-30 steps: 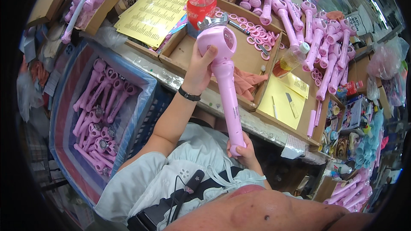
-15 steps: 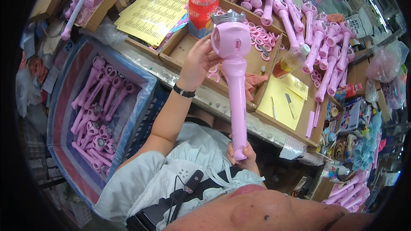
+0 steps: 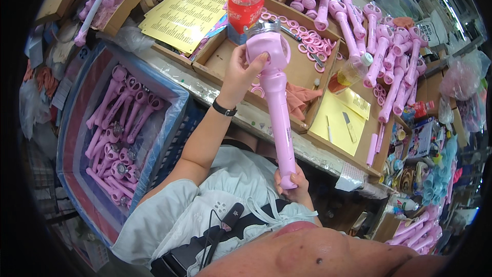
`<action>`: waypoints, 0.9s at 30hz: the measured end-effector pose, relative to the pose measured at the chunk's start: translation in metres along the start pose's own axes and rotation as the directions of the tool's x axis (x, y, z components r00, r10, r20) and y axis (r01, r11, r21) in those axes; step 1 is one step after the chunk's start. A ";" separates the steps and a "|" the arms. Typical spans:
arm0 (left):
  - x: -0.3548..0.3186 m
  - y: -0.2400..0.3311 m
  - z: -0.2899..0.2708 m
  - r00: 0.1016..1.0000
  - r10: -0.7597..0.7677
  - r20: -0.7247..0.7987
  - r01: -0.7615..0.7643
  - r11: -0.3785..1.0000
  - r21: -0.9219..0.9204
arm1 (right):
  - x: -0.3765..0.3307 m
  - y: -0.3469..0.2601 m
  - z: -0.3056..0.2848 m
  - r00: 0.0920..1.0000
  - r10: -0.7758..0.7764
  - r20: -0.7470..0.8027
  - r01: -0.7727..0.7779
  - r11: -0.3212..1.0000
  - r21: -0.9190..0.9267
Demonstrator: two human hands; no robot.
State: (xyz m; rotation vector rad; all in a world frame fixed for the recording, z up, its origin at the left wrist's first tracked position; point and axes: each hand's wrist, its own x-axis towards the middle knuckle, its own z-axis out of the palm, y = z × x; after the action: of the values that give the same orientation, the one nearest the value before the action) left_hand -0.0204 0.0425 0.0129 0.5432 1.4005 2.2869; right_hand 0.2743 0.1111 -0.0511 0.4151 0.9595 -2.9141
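Note:
A pink plastic toy wand [image 3: 277,107] with a ring-shaped head and a silver crown [image 3: 264,28] on top slants upright before my chest. My left hand [image 3: 241,73] is closed round the wand's head, its thumb pressed on the face of it. Down at the handle's end, my right hand [image 3: 296,184] wraps the tip with its fingers; part of that hand is hidden behind the handle. Behind the wand lies a cardboard tray [image 3: 215,46] with loose pink rings [image 3: 310,46] and an orange cloth [image 3: 299,100].
To the left stands a blue-lined crate [image 3: 174,92] of crowned pink wands. A red-labelled bottle [image 3: 245,13] and yellow printed sheets [image 3: 185,15] are at the back. Uncrowned wands [image 3: 379,51] pile up at right, near an amber-liquid bottle [image 3: 348,73] and a craft knife [image 3: 349,126].
The wand has turned about its long axis and its head has shifted slightly left and down. My left thumb now lies across the head's front. My right hand stays at the handle's end.

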 end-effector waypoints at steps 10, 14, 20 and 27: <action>0.008 -0.024 0.007 0.989 -0.077 0.126 0.125 0.891 -0.437 | 0.021 -0.010 0.018 0.972 -0.156 -0.174 0.026 0.812 -0.583; 0.007 -0.017 0.014 0.961 0.262 -0.084 -0.268 0.960 -0.077 | 0.026 -0.015 0.029 0.832 -0.507 -0.227 0.005 0.415 -0.910; 0.010 -0.016 0.019 0.913 0.404 0.061 -0.384 0.798 0.465 | 0.027 -0.014 0.036 0.749 -0.646 -0.146 -0.114 0.091 -0.989; 0.009 -0.030 0.017 0.953 0.303 -0.003 -0.299 0.941 0.158 | 0.026 -0.013 0.034 0.710 -0.695 -0.114 -0.169 -0.010 -0.986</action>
State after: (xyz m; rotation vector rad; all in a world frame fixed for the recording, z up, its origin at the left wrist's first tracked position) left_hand -0.0148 0.0723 -0.0054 0.8300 1.6157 2.4361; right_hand 0.2397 0.1023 -0.0239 1.0880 3.1201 -1.2284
